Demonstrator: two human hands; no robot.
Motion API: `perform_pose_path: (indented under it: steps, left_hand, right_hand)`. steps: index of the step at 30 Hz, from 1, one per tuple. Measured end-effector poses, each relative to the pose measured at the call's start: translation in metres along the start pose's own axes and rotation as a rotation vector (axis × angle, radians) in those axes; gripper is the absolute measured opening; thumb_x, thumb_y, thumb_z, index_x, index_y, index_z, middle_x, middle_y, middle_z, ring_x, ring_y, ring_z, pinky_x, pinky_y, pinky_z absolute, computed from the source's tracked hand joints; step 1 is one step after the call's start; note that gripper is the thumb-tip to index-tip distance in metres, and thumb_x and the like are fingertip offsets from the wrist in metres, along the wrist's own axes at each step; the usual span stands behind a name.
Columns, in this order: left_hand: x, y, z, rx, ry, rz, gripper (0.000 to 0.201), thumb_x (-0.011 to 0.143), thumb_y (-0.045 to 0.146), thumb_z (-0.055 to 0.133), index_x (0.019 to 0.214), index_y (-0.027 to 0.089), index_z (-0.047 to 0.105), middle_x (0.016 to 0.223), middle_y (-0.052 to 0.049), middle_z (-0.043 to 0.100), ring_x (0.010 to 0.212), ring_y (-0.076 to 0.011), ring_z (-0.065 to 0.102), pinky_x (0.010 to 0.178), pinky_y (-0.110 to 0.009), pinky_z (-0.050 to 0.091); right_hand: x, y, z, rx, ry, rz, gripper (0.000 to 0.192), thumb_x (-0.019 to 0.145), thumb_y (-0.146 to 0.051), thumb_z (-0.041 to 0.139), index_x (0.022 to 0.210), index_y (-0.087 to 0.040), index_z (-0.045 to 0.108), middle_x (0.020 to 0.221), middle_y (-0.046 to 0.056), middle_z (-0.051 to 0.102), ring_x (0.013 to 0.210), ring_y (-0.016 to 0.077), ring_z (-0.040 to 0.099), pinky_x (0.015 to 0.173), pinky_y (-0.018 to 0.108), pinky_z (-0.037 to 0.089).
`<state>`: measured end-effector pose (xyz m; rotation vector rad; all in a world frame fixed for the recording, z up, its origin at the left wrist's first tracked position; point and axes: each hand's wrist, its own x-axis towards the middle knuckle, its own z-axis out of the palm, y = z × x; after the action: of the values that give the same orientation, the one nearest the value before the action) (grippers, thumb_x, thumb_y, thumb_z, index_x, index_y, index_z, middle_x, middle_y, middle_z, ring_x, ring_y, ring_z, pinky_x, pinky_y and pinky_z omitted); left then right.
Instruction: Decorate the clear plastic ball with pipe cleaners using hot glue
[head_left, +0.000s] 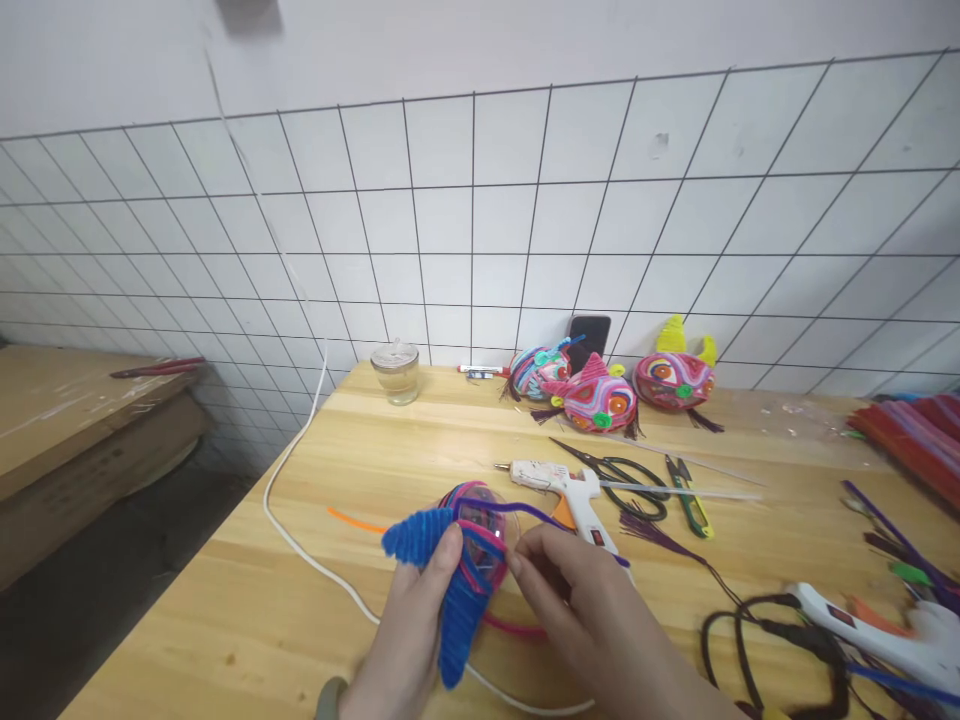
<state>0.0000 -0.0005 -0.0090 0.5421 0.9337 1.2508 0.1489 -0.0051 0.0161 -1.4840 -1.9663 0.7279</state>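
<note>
- The left hand [409,640] grips a half-made craft figure, a clear plastic ball wrapped in blue, pink and purple fuzzy pipe cleaners [469,550]; its thumb presses the blue wrapping from the front, with the other fingers clenched behind it.
- The right hand [592,625] meets the figure from the other side, its fingertips pinched on a purple pipe-cleaner strand [525,512] just where that strand leaves the ball.
- The figure is held just above the near middle of the pale wooden surface [315,600]. Its long blue tail points down and toward the person, so the long axis runs roughly near to far between the two hands. Both hands touch it; the left carries it.
- A loose pink pipe cleaner [517,628] curls on the surface under the right hand, and an orange one [356,521] lies to the left.
- Just beyond the hands lie a white glue gun [574,495] with its white cord [300,545], black-handled scissors [626,475] and small green snips [691,503].
- A second white glue gun [877,630] rests at the right, near a bundle of spare pipe cleaners [919,435].
- Near the wall, three finished multicoloured pipe-cleaner figures [600,395] sit side by side in front of a dark phone [589,335].
- The only container is a small clear glass jar [396,372] at the far left of the surface; I cannot tell what it holds.
</note>
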Motion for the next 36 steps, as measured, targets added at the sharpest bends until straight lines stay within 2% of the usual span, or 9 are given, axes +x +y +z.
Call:
perform_pose_path:
  steps: [5, 13, 17, 28, 36]
  left_hand:
    - [0.001, -0.001, -0.003, -0.011, -0.059, -0.002, 0.039, 0.083, 0.047, 0.057, 0.105, 0.017, 0.068, 0.116, -0.010, 0.070, 0.115, -0.0280, 0.058, 0.106, -0.041, 0.036]
    - [-0.002, 0.000, 0.000, -0.097, -0.113, -0.012, 0.046, 0.085, 0.043, 0.056, 0.123, 0.018, 0.058, 0.122, -0.012, 0.066, 0.123, -0.0278, 0.052, 0.107, -0.044, 0.034]
    - [-0.002, 0.002, 0.002, -0.117, -0.151, -0.004, 0.041, 0.085, 0.040, 0.058, 0.119, 0.018, 0.061, 0.125, -0.011, 0.064, 0.124, -0.0268, 0.051, 0.107, -0.042, 0.036]
    - [-0.001, -0.003, -0.006, -0.105, -0.209, -0.054, 0.022, 0.080, 0.026, 0.067, 0.102, 0.021, 0.065, 0.114, -0.008, 0.070, 0.113, -0.0257, 0.059, 0.099, -0.039, 0.044]
    - [-0.001, 0.000, 0.000, -0.092, -0.192, -0.052, 0.024, 0.075, 0.021, 0.072, 0.098, 0.021, 0.066, 0.111, -0.008, 0.071, 0.113, -0.0262, 0.060, 0.097, -0.037, 0.046]
  right_hand:
    - [0.001, -0.002, -0.001, 0.052, -0.004, 0.007, 0.027, 0.092, -0.033, 0.040, 0.069, -0.022, 0.050, 0.058, -0.004, 0.051, 0.052, 0.0126, 0.047, 0.049, 0.023, 0.030]
    - [0.002, 0.000, -0.003, 0.042, -0.021, 0.014, 0.029, 0.093, -0.033, 0.040, 0.067, -0.022, 0.047, 0.056, -0.004, 0.048, 0.052, 0.0131, 0.045, 0.049, 0.024, 0.030]
    - [0.002, 0.002, -0.003, 0.092, -0.018, 0.019, 0.028, 0.094, -0.035, 0.038, 0.071, -0.022, 0.048, 0.059, -0.003, 0.049, 0.054, 0.0135, 0.045, 0.050, 0.024, 0.032]
    - [0.008, 0.015, -0.003, 0.205, 0.030, 0.073, 0.031, 0.095, -0.041, 0.037, 0.074, -0.022, 0.048, 0.062, -0.004, 0.043, 0.058, 0.0138, 0.042, 0.054, 0.025, 0.036]
    - [0.011, 0.015, -0.004, 0.313, 0.015, 0.101, 0.029, 0.093, -0.041, 0.041, 0.071, -0.022, 0.044, 0.059, -0.006, 0.039, 0.055, 0.0124, 0.039, 0.051, 0.024, 0.033]
